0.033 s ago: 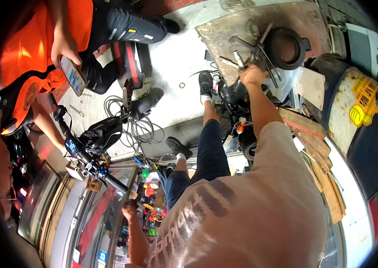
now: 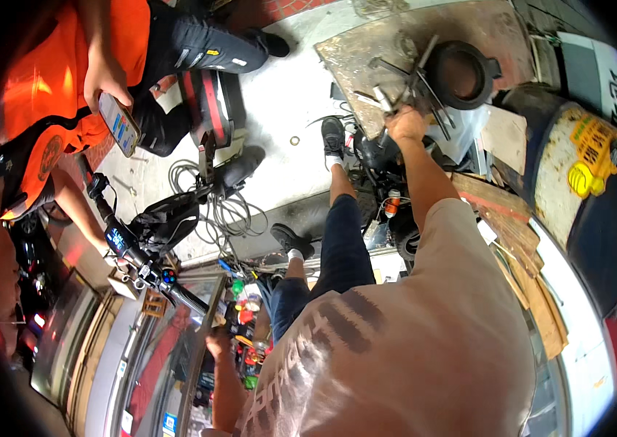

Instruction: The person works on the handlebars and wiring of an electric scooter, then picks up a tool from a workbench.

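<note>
My right hand [image 2: 407,124] is closed among several metal rods and tools [image 2: 419,81] at the front edge of a worn board [image 2: 356,51]. The back of the hand hides what its fingers hold. A short pale metal cylinder [image 2: 381,98] sticks out just left of it. Farther right on the board lies a black ring-shaped part [image 2: 461,75] with a lug. Down at the lower left, my left hand [image 2: 217,341] is curled beside the metal frame of a glass display case [image 2: 199,342]. What it grips, if anything, is too dark to make out.
On the left, a person in an orange vest [image 2: 46,73] holds a phone [image 2: 119,124] beside a scooter handlebar [image 2: 148,269]. Coiled cables [image 2: 221,211] lie on the floor. Wooden planks [image 2: 534,277] and a rusty curved panel [image 2: 567,156] stand on the right.
The whole view has shifted slightly. The pale cylinder beside my right hand has tilted a little. My left hand has moved slightly to the right.
</note>
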### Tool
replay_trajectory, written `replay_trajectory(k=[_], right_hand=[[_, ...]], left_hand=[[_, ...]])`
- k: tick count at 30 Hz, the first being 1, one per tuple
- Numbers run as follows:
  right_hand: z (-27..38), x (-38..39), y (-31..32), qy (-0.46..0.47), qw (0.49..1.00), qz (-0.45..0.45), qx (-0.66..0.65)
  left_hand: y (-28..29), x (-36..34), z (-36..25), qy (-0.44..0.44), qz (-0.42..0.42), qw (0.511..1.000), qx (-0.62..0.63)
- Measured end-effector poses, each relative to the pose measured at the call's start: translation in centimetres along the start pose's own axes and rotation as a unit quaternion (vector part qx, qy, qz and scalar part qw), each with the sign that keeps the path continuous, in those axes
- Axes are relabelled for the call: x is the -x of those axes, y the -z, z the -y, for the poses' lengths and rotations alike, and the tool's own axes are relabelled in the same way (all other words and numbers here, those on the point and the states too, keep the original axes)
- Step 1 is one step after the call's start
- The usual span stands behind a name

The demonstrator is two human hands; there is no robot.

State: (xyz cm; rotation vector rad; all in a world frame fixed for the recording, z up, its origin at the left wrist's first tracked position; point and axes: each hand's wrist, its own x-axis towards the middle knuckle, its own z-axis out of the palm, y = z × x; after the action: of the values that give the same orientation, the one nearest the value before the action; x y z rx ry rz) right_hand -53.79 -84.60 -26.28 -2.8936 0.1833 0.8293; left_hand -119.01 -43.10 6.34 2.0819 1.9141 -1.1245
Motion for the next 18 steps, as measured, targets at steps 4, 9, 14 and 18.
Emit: replay_trajectory(k=[4,9,14,18], right_hand=[[0.0,7.4,-1.0,0.208,0.975,0.060,0.044],[7.7,23.2,6.1,0.438,0.868,0.223,0.068],[10.1,28.8,7.1,0.521,0.832,0.190,-0.006],[8.5,26.5,9.7,0.477,0.856,0.197,-0.037]], left_hand=[[-0.8,2.6,-16.6,-0.283,0.051,0.958,0.012],[5.0,9.9,-34.5,-0.624,-0.105,0.774,-0.020],[4.1,11.5,-38.3,-0.572,0.027,0.767,-0.289],[1.8,9.8,-38.3,-0.595,0.014,0.785,-0.171]])
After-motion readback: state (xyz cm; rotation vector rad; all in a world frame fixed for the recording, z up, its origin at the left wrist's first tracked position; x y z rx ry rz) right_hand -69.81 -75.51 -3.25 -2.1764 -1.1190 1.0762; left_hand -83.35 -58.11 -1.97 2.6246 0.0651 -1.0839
